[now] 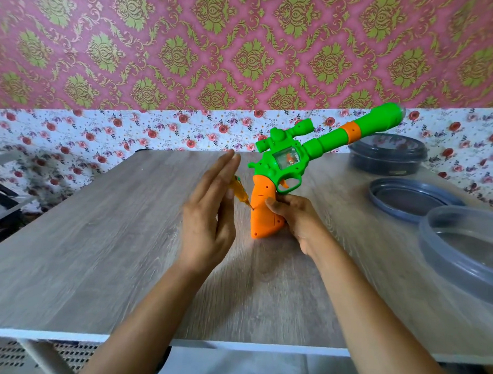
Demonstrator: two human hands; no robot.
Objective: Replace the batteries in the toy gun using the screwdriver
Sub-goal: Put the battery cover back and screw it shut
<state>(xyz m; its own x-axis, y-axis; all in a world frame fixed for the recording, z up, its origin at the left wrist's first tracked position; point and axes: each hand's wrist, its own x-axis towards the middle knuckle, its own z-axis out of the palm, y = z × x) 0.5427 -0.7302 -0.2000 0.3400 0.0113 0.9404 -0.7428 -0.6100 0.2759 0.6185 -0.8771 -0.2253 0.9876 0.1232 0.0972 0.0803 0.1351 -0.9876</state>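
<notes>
The toy gun (294, 158) is green with an orange grip and stands upright on its grip on the wooden table (110, 237), barrel slanting up to the right. My right hand (295, 217) is wrapped around the orange grip from the right. A small yellow screwdriver (241, 192) has its tip in the grip's left side. My left hand (210, 213) is flat with fingers extended, the screwdriver's handle resting against its fingers and thumb. No batteries are visible.
A dark round lidded container (388, 155) sits at the back right. Beside it lie a grey lid (408, 199) and a clear round tub (462, 253) at the right edge. The wall rises directly behind the table.
</notes>
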